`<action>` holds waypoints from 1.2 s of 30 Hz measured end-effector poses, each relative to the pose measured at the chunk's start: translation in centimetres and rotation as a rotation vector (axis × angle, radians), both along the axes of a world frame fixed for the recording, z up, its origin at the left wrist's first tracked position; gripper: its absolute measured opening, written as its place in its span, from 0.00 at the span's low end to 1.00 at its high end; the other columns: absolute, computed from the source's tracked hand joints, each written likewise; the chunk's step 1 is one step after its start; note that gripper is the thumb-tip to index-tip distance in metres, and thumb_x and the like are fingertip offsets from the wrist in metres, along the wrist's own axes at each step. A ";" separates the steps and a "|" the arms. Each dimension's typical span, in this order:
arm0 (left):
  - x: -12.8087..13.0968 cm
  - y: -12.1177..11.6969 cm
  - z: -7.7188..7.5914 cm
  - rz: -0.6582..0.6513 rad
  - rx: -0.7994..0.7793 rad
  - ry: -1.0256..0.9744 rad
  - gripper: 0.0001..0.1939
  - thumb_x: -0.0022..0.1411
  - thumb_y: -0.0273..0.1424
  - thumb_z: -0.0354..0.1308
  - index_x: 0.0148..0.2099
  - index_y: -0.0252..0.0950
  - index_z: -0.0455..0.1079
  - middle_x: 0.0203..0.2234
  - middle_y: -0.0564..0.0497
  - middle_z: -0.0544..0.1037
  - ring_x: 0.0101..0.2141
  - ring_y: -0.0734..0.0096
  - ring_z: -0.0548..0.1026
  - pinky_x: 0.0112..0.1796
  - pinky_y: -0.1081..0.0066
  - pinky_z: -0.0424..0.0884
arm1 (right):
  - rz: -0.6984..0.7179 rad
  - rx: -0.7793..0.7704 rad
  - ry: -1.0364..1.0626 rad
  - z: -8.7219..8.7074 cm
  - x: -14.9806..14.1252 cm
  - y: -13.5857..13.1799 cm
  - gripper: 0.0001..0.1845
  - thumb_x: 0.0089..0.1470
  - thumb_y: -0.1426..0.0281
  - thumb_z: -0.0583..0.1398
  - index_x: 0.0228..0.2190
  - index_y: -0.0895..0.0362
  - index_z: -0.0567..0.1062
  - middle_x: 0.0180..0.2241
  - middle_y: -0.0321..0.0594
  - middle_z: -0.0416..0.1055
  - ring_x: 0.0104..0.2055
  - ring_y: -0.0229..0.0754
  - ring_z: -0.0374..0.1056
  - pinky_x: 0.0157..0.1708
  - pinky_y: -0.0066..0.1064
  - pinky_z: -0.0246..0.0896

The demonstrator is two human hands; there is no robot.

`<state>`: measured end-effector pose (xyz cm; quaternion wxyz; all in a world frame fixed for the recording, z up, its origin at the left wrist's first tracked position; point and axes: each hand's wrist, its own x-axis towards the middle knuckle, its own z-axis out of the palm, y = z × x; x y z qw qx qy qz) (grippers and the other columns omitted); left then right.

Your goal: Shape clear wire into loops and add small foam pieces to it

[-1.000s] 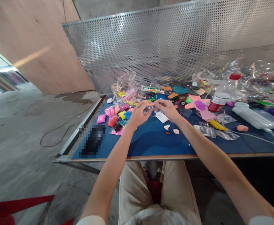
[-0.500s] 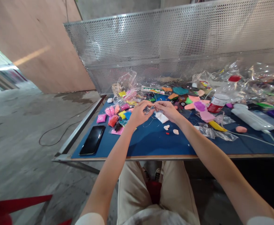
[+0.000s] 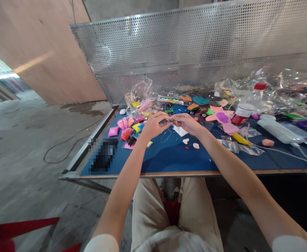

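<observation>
Left hand (image 3: 155,125) and right hand (image 3: 189,123) fingertip to fingertip above the blue counter (image 3: 169,161), arms (image 3: 128,180) outstretched, closure of either grip unclear.

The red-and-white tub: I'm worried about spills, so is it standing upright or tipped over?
Upright: the red-and-white tub shows its round white top uppermost and its red label below.

Thin thread (image 3: 166,141): pale, bendy, looped loosely just below the grip, seemingly pinched at its top.
Shiny bit (image 3: 165,122): clear, tiny, on the left side inside the grip, partly hidden; too blurry for its shape.
</observation>
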<state>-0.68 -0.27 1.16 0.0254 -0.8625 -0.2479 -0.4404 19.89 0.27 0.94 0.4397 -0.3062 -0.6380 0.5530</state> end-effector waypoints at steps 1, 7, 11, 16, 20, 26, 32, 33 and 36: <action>0.0 0.0 0.0 0.002 0.013 -0.002 0.09 0.68 0.36 0.63 0.46 0.38 0.77 0.41 0.46 0.81 0.42 0.66 0.80 0.45 0.65 0.77 | -0.018 0.021 -0.003 -0.1 0.0 0.0 0.24 0.45 0.49 0.70 0.25 0.57 0.75 0.22 0.32 0.64 0.25 0.33 0.54 0.27 0.31 0.47; 0.2 -0.3 0.3 0.045 0.005 -0.069 0.12 0.71 0.40 0.59 0.40 0.38 0.77 0.39 0.47 0.80 0.41 0.67 0.79 0.44 0.65 0.76 | -0.099 0.175 -0.001 -0.4 -0.7 0.1 0.28 0.41 0.43 0.70 0.28 0.55 0.77 0.26 0.36 0.72 0.31 0.39 0.66 0.36 0.34 0.61; 0.6 -0.5 0.4 0.091 -0.024 -0.157 0.17 0.72 0.44 0.57 0.36 0.38 0.75 0.34 0.48 0.81 0.37 0.67 0.79 0.41 0.64 0.76 | -0.192 0.304 -0.036 -0.4 -1.3 -0.4 0.25 0.48 0.44 0.67 0.30 0.54 0.77 0.28 0.38 0.74 0.34 0.42 0.69 0.39 0.36 0.63; 0.7 -0.5 0.4 0.254 0.024 -0.279 0.20 0.66 0.52 0.61 0.43 0.40 0.76 0.35 0.50 0.82 0.35 0.67 0.78 0.41 0.64 0.75 | -0.372 0.448 -0.122 -0.4 -1.7 -1.2 0.19 0.57 0.50 0.63 0.30 0.52 0.78 0.31 0.39 0.76 0.38 0.45 0.72 0.43 0.36 0.64; 0.2 -0.2 0.6 0.334 0.133 -0.245 0.25 0.59 0.56 0.65 0.46 0.42 0.78 0.45 0.47 0.83 0.49 0.58 0.76 0.54 0.55 0.69 | -0.450 0.521 -0.145 -0.5 -1.5 -1.1 0.14 0.58 0.57 0.62 0.32 0.52 0.81 0.35 0.42 0.80 0.40 0.47 0.73 0.46 0.39 0.65; -0.3 0.3 0.3 0.257 0.043 -0.139 0.23 0.64 0.56 0.59 0.44 0.43 0.81 0.40 0.48 0.84 0.49 0.57 0.73 0.53 0.55 0.67 | -0.504 0.513 -0.172 -0.6 -1.3 -0.8 0.09 0.56 0.61 0.64 0.32 0.51 0.83 0.36 0.41 0.82 0.39 0.47 0.74 0.43 0.39 0.66; -0.5 0.5 0.2 0.260 0.038 -0.147 0.22 0.63 0.56 0.61 0.38 0.44 0.81 0.33 0.49 0.83 0.48 0.55 0.73 0.54 0.52 0.66 | -0.513 0.519 -0.170 -0.5 -1.3 -1.0 0.10 0.56 0.59 0.65 0.31 0.52 0.83 0.34 0.41 0.81 0.38 0.47 0.73 0.42 0.38 0.65; -0.5 0.5 0.2 0.259 0.036 -0.142 0.22 0.62 0.56 0.61 0.37 0.44 0.81 0.32 0.49 0.83 0.47 0.55 0.74 0.54 0.51 0.66 | -0.505 0.527 -0.177 -0.5 -1.3 -1.1 0.10 0.57 0.59 0.65 0.31 0.52 0.83 0.34 0.41 0.81 0.38 0.47 0.73 0.42 0.38 0.65; -0.5 0.4 0.2 0.243 -0.003 -0.118 0.24 0.63 0.57 0.59 0.35 0.42 0.80 0.31 0.49 0.83 0.42 0.57 0.77 0.53 0.52 0.67 | -0.506 0.558 -0.195 -0.5 -1.3 -1.1 0.11 0.57 0.59 0.65 0.30 0.51 0.83 0.34 0.42 0.81 0.38 0.48 0.73 0.44 0.40 0.64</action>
